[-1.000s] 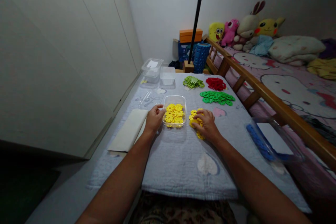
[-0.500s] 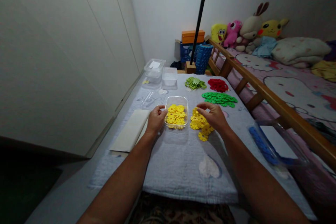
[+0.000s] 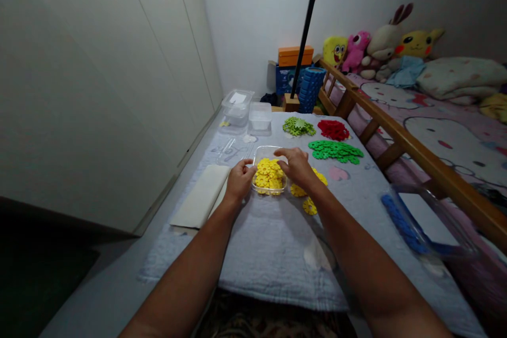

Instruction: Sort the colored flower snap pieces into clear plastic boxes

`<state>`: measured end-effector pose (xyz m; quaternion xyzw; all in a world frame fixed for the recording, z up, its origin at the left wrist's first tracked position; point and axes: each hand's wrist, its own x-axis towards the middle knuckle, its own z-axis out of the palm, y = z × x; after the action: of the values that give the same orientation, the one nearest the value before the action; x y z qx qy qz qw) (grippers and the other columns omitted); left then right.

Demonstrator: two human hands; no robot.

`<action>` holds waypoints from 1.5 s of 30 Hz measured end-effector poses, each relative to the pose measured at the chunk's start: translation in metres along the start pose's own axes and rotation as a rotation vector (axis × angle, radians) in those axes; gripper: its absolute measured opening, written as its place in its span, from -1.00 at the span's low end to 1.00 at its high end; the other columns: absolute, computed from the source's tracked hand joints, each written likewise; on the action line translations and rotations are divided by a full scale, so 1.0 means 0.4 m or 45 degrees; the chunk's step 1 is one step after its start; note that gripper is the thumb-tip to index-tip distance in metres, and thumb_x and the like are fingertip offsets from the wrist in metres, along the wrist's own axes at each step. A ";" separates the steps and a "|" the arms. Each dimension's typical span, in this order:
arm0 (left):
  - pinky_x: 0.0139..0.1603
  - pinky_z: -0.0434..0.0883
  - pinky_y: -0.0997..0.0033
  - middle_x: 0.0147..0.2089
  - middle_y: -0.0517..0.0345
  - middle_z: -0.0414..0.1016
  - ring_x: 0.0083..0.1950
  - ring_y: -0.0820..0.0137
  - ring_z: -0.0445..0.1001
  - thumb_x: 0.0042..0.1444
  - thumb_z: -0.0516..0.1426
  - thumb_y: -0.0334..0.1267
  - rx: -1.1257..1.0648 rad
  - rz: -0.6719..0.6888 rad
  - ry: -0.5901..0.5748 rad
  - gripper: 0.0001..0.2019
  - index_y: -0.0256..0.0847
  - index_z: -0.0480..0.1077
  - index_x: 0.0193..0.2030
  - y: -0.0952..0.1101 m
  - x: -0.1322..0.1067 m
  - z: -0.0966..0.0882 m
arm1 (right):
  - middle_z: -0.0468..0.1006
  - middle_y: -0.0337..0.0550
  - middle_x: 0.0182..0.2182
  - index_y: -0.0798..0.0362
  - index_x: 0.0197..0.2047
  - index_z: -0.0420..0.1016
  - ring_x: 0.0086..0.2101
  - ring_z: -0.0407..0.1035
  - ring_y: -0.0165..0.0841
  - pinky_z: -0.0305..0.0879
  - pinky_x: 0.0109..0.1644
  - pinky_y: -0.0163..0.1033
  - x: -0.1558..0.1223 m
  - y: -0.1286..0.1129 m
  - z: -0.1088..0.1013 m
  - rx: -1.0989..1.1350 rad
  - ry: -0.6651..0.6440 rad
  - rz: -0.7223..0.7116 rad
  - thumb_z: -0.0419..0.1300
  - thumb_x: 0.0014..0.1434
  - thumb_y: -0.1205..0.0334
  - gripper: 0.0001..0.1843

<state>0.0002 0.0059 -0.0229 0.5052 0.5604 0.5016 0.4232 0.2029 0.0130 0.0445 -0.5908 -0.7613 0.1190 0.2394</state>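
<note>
A clear plastic container [image 3: 259,149] stands on the cloth-covered table with many yellow flower-shaped pieces [image 3: 266,175] inside. My left hand [image 3: 239,179] pinches its left rim between thumb and fingers. Over the right side of the container is my right hand [image 3: 296,165], its thumb and index finger apart with no piece visible between them. Right of the container lies a loose group of yellow flower pieces [image 3: 310,206], partly hidden behind my right hand and forearm.
Light green pieces [image 3: 299,127], red pieces [image 3: 333,130] and green pieces [image 3: 336,151] lie in piles at the back right. Clear tubs [image 3: 260,115] stand at the back left, near a flat clear lid [image 3: 233,151]. A beige folded item [image 3: 202,195] lies left; a box of blue pieces [image 3: 425,222] sits right.
My right hand has moved left from the loose yellow pieces to above the container, and its fingers have parted. My left hand stays on the rim. The view has shifted slightly.
</note>
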 end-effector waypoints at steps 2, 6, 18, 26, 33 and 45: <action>-0.43 0.19 0.46 -0.54 0.36 0.26 -0.49 0.45 0.26 0.02 0.24 0.01 0.028 0.011 0.008 -0.55 -0.27 0.54 -0.05 0.007 -0.003 -0.001 | 0.71 -0.02 0.10 -0.06 0.05 0.69 0.15 0.45 -0.02 0.20 0.29 0.16 -0.004 0.055 -0.017 0.003 0.094 0.045 0.24 0.25 0.36 -0.65; -0.45 0.14 0.46 -0.53 0.36 0.25 -0.50 0.46 0.23 0.02 0.24 0.00 0.040 0.004 0.014 -0.55 -0.27 0.54 -0.05 0.017 -0.008 -0.001 | 0.71 0.03 0.07 0.01 0.00 0.71 0.09 0.49 -0.03 0.28 0.26 0.10 -0.016 0.192 -0.062 -0.030 0.196 0.183 0.22 0.24 0.30 -0.69; -0.47 0.09 0.46 -0.54 0.39 0.20 -0.51 0.46 0.18 0.00 0.23 0.04 0.053 0.000 0.020 -0.54 -0.25 0.52 -0.06 0.017 -0.009 -0.002 | 0.69 0.00 -0.18 0.06 -0.21 0.70 -0.09 0.48 -0.17 0.31 0.01 -0.19 -0.069 0.326 -0.013 -0.218 -0.061 0.330 0.28 0.16 0.22 -0.81; -0.48 0.08 0.47 -0.53 0.39 0.19 -0.51 0.47 0.18 0.02 0.23 0.01 0.044 0.006 0.016 -0.56 -0.25 0.52 -0.05 0.014 -0.010 -0.003 | 0.62 -0.18 -0.43 0.01 -0.37 0.58 -0.36 0.45 -0.27 0.29 -0.24 -0.21 -0.070 0.320 -0.021 0.311 0.176 0.403 0.21 0.03 0.19 -0.87; -0.47 0.10 0.46 -0.55 0.39 0.19 -0.51 0.46 0.18 0.02 0.23 0.03 0.036 0.005 0.011 -0.55 -0.26 0.52 -0.05 0.014 -0.008 -0.001 | 0.67 -0.14 -0.37 0.03 -0.31 0.61 -0.33 0.49 -0.25 0.38 -0.15 -0.16 -0.046 0.201 -0.058 0.681 0.311 0.258 0.25 0.05 0.05 -0.76; -0.45 0.11 0.44 -0.56 0.39 0.19 -0.51 0.46 0.20 0.03 0.22 0.01 0.037 0.007 0.011 -0.58 -0.26 0.53 -0.07 0.022 -0.010 -0.001 | 0.69 -0.11 -0.24 0.02 -0.25 0.59 -0.26 0.48 -0.27 0.40 -0.04 -0.14 0.040 0.055 -0.005 0.396 0.263 0.127 0.24 0.11 0.25 -0.86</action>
<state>0.0015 0.0017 -0.0144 0.5106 0.5682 0.4968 0.4119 0.2195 0.0340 0.0396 -0.5928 -0.6749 0.1855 0.3984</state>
